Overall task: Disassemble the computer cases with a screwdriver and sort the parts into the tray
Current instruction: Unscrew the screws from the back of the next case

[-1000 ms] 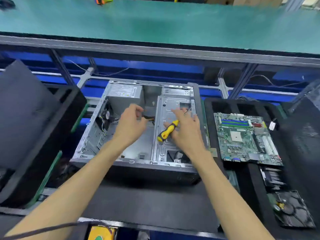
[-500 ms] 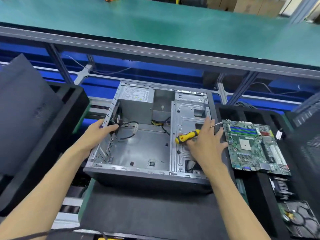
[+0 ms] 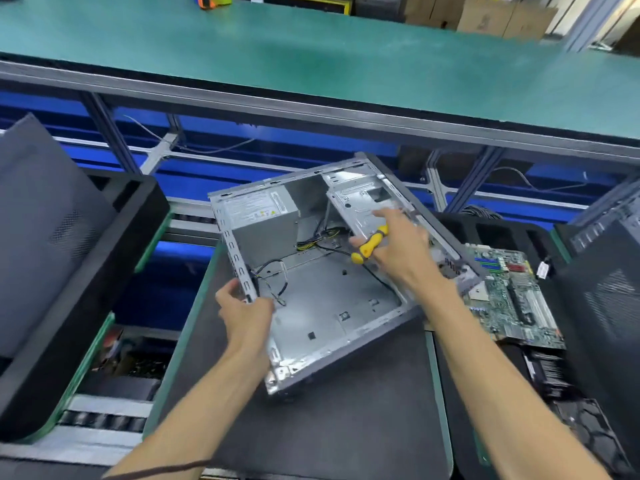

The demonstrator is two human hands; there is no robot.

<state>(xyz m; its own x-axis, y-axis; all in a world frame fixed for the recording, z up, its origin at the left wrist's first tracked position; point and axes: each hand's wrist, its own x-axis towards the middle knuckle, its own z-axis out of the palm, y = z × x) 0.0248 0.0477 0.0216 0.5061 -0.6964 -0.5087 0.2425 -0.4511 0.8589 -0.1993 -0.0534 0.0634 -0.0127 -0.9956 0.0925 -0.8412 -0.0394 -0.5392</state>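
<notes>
Head view: computer case (image 3: 322, 289), square before, is now swung askew, gripped by left hand (image 3: 247, 315); right hand (image 3: 403, 249) grips screwdriver (image 3: 369, 244), so repositioning seems underway.

Both hands hold the open computer case (image 3: 322, 306) askew: left hand (image 3: 247, 315) grips its rear edge, right hand (image 3: 403, 252) holds the screwdriver (image 3: 369, 244) at its drive bay.

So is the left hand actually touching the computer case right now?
Touching. The head view shows the left hand gripping the computer case at its near-left edge, thumb over the metal rim, fingers wrapped beneath.
</notes>
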